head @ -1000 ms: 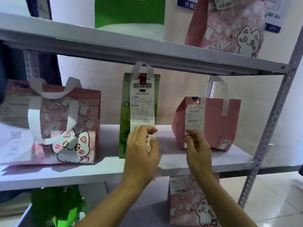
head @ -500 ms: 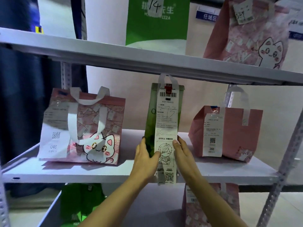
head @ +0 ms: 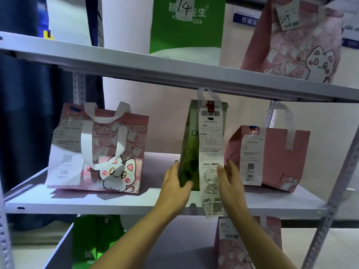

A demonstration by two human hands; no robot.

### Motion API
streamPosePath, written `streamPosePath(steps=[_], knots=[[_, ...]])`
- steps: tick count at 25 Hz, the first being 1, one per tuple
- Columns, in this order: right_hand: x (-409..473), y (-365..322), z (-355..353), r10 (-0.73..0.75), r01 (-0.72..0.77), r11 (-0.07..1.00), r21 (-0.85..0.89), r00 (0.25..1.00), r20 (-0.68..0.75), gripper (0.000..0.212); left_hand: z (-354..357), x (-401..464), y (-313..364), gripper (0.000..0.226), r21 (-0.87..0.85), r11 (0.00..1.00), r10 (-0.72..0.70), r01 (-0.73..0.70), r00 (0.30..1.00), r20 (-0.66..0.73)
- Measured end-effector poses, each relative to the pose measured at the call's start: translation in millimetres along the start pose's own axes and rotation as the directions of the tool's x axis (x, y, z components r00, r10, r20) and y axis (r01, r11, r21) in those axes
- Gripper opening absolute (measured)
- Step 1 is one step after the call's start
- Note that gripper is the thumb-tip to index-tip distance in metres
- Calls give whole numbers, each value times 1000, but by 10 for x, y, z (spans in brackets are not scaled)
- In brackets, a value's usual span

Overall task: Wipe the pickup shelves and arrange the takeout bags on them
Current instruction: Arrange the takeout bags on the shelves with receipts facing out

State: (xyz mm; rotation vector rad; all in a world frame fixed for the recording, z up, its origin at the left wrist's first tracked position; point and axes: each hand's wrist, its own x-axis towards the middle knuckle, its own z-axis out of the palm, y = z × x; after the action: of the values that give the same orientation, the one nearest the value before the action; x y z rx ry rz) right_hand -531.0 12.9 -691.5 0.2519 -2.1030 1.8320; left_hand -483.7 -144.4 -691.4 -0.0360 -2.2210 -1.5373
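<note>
white metal shelf [head: 116,204] — pale wall [head: 155,105], tiled floor [head: 345,249]

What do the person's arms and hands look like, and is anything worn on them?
Both forearms are bare as far as the picture shows: no sleeves, gloves, watch or bracelet are visible. The left hand and the right hand show no rings. One fingernail of the left hand looks dark, perhaps painted; this is too small to tell for certain.
</note>
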Motion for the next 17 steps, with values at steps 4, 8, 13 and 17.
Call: streamPosePath(steps=[4, 8, 13, 17], knots=[[-304, -93, 373, -283, 271, 959, -88, 943, -178, 38, -617, -325, -224, 54, 155, 980, 153, -124, 970, -187], [-629, -135, 1000, -314, 310, 948, -70, 948, -46, 44, -1397, -591, -450, 35, 267, 960, 201, -87, 876, -437], [-936, -74, 1614, -126, 140, 989, -45, 965, 229, 53, -2157, -628, -745, 62, 126, 982, -9, 139, 706, -708], [-991, -80, 1879, -85, 99, 995, -29, 945, 315, 56, -2424, -424, -953, 72, 151, 964, -103, 218, 832, -545]])
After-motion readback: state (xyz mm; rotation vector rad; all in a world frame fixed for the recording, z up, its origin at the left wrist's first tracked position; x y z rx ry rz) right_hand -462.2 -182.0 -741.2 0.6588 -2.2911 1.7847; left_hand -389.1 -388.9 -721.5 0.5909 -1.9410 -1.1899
